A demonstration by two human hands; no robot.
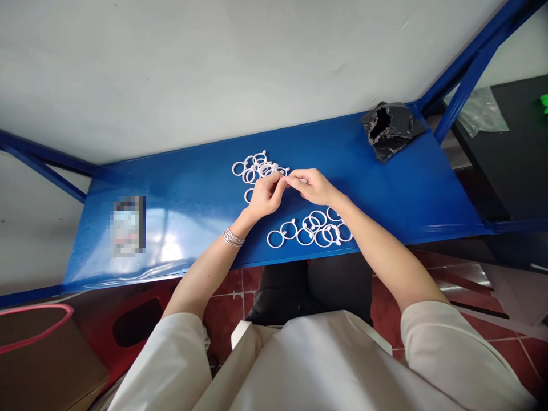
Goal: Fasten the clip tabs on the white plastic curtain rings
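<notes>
My left hand (pixel 264 195) and my right hand (pixel 311 185) meet fingertip to fingertip over the blue shelf (pixel 192 200), both pinched on a small white plastic ring (pixel 286 178) that is mostly hidden between them. A loose pile of white rings (pixel 256 166) lies just beyond my left hand. A second group of white rings (pixel 310 229) lies nearer to me, under my right forearm. A silver bracelet (pixel 233 237) circles my left wrist.
A crumpled black plastic bag (pixel 389 131) sits open at the shelf's far right. A blurred dark rectangular item (pixel 127 225) lies at the left end. Blue frame struts (pixel 466 63) rise at the right; a white wall is behind. A cardboard box (pixel 43 354) stands lower left on the red tile floor.
</notes>
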